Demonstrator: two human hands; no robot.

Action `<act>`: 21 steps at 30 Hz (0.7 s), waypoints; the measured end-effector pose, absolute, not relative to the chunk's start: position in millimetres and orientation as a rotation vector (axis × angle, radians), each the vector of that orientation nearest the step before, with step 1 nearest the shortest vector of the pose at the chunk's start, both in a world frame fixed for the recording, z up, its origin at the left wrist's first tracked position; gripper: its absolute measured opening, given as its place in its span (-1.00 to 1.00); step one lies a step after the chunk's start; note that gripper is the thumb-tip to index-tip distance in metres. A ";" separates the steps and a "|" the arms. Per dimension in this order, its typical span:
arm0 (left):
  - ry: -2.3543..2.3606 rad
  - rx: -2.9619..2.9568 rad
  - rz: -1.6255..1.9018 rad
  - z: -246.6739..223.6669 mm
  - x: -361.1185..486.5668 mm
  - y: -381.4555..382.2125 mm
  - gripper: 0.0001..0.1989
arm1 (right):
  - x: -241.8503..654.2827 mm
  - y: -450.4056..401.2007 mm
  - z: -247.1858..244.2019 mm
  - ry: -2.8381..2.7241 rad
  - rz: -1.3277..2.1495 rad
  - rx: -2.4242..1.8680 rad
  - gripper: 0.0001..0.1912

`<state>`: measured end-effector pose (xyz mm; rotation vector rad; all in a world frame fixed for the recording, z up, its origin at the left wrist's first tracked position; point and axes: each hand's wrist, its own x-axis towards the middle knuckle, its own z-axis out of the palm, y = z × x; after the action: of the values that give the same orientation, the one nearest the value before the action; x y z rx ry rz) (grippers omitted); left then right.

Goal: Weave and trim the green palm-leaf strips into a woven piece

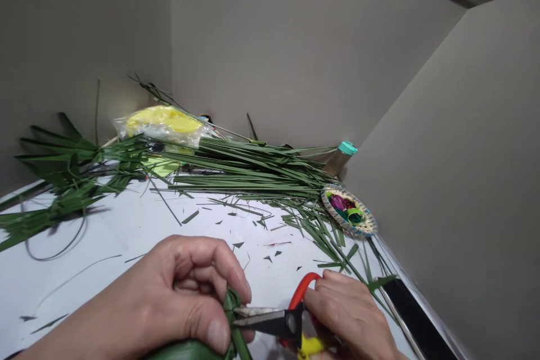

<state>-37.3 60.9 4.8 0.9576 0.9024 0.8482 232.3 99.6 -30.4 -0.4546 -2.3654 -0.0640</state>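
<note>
Near the bottom of the head view, my left hand (181, 292) pinches a folded green leaf piece (231, 306) between thumb and fingers. A wide part of green leaf shows below that hand, cut off by the frame edge. My right hand (350, 315) is closed round the red and yellow handles of a pair of scissors (291, 323). The scissors point left, their blades slightly apart, with the tips touching or right beside the folded leaf. Whether the leaf lies between the blades I cannot tell.
Long green leaf strips (253, 169) lie in a bundle across the back of the white table (139, 225). Woven leaf pieces (59, 202) are at the left, beside a yellow plastic bag (164, 119). A small basket (350, 211), a teal-capped bottle (340, 157) and a black object (415, 315) line the right.
</note>
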 end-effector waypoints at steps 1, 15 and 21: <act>0.891 0.958 0.850 4.6 -36.9 60.8 -0.77 | 231.7 99.5 -30.4 -2.364 -0.070 -0.456 -0.62; 1.002 1.007 0.901 6.4 -33.0 60.4 -0.60 | 234.5 99.8 -35.7 -2.370 -0.056 -0.438 -0.65; 0.968 0.936 0.903 3.8 -32.0 58.1 -0.75 | 235.6 99.7 -33.3 -2.397 -0.033 -0.416 -0.86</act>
<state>-32.0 58.1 3.8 0.9357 0.9681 0.9026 235.6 99.7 -33.3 -0.4156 -2.3967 -0.0335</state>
